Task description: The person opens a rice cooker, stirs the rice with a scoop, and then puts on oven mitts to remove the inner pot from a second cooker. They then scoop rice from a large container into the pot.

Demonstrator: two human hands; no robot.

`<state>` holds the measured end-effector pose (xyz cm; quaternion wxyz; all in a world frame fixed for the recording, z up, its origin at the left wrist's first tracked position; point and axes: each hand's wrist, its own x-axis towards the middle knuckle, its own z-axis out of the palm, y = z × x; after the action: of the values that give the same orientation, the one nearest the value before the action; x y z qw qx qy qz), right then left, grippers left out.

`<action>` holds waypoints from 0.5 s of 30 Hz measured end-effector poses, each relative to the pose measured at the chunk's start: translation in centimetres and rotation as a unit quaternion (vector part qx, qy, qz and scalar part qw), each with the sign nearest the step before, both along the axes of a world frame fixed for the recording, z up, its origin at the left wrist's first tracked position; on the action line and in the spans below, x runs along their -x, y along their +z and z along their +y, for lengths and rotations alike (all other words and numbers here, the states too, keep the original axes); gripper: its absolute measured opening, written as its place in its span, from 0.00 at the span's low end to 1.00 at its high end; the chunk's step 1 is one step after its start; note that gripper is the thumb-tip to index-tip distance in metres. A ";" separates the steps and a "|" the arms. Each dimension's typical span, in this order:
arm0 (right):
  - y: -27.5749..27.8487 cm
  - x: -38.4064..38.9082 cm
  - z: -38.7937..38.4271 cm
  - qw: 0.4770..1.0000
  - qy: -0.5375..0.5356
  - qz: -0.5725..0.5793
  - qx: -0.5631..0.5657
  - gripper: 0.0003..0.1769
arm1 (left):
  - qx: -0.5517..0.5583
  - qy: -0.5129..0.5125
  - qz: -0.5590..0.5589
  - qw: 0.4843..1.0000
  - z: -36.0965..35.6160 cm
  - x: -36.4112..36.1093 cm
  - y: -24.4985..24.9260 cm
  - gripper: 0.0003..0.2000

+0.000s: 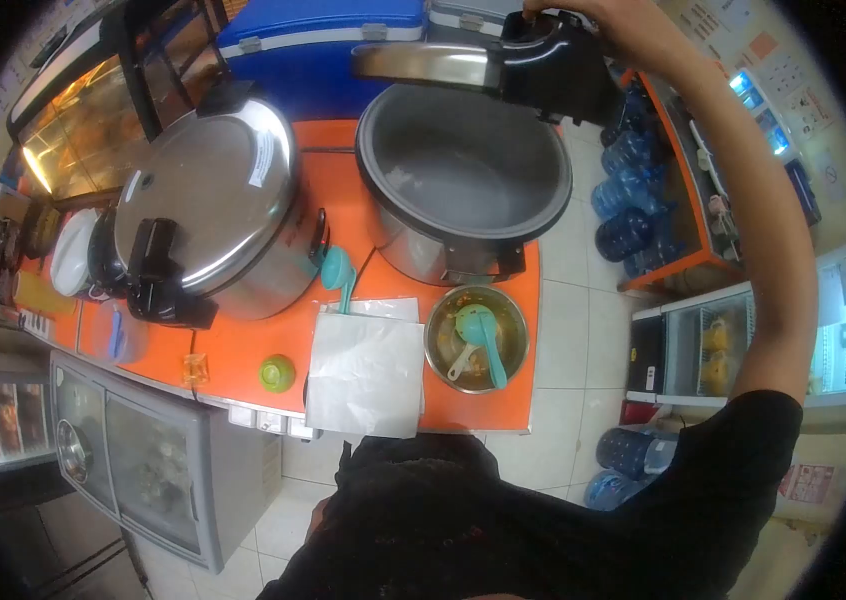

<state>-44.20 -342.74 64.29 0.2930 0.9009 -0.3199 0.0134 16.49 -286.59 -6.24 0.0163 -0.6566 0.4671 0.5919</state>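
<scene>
My right hand (pixel 573 8), at the top edge and partly cut off, is closed on the raised lid (pixel 473 68) of a large cooker (pixel 413 245). Below the lid the cooker's grey pot (pixel 463 160) stands open, with a small whitish patch inside. In front of it, a metal bowl (pixel 433 345) holds a turquoise ladle (pixel 488 345) and a pale spoon. White paper sheets (pixel 365 370) lie left of the bowl, with another turquoise scoop (pixel 338 270) behind them. My left hand is hidden; only a sliver of skin shows beside my dark clothing.
A second cooker (pixel 208 200) with its lid down stands left on the orange table (pixel 243 350). A green round object (pixel 276 373) sits near the front edge. Blue coolers (pixel 318 45) are behind, water bottles (pixel 628 235) right, and a grey glass-topped freezer (pixel 143 450) front left.
</scene>
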 end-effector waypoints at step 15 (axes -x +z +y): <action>-1.2 1.3 -0.3 0.998 0.031 -0.060 0.008 0.12 | 0.729 -0.207 0.077 0.648 -40.4 31.5 55.9 0.32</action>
<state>-45.50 -343.00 63.08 0.2795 0.9059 -0.3082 0.0790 -15.04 -326.98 49.62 -0.3816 -0.2953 0.8712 0.0906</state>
